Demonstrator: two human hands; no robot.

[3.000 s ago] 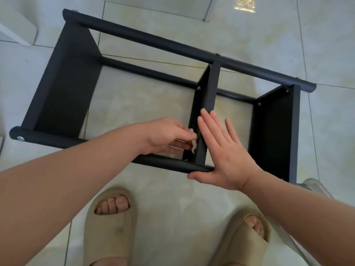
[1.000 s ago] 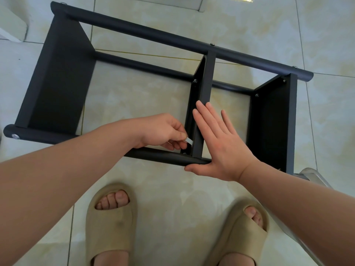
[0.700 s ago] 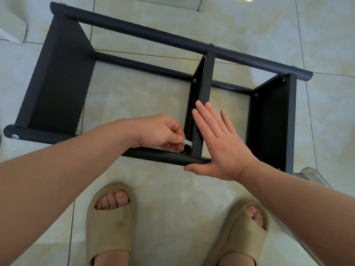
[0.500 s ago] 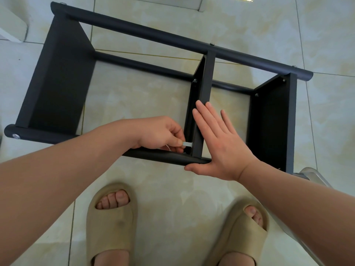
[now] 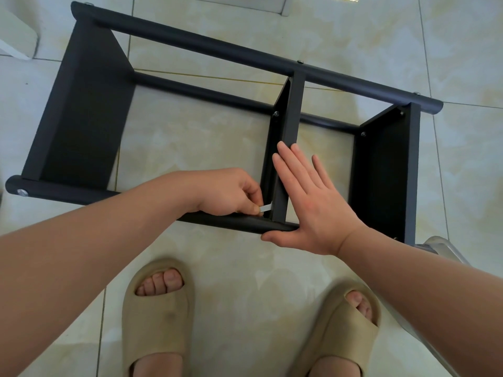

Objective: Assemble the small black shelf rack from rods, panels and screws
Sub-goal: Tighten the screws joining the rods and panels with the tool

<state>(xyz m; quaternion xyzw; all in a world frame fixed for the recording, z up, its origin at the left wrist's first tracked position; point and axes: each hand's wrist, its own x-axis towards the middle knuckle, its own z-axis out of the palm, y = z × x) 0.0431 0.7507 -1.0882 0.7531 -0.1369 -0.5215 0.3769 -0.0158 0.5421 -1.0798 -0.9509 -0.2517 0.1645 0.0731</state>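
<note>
Two beige slippers (image 5: pixel 158 322) near rack (image 5: pixel 87 110)

The round black rack rods (image 5: pixel 206 47) have a smooth, faintly sheened coat, while the flat black panels (image 5: pixel 81 112) look matt. The thin silvery key (image 5: pixel 266 207) and small screw heads (image 5: pixel 276 113) glint like metal. The cream marbled floor tiles (image 5: pixel 231 268) are glossy, and the beige slippers (image 5: pixel 155 330) are matt and rubbery.

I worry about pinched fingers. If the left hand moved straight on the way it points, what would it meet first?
Most likely the middle panel: the left hand pinches a small pale tool whose tip seems to touch it, though depth is unclear.
</note>
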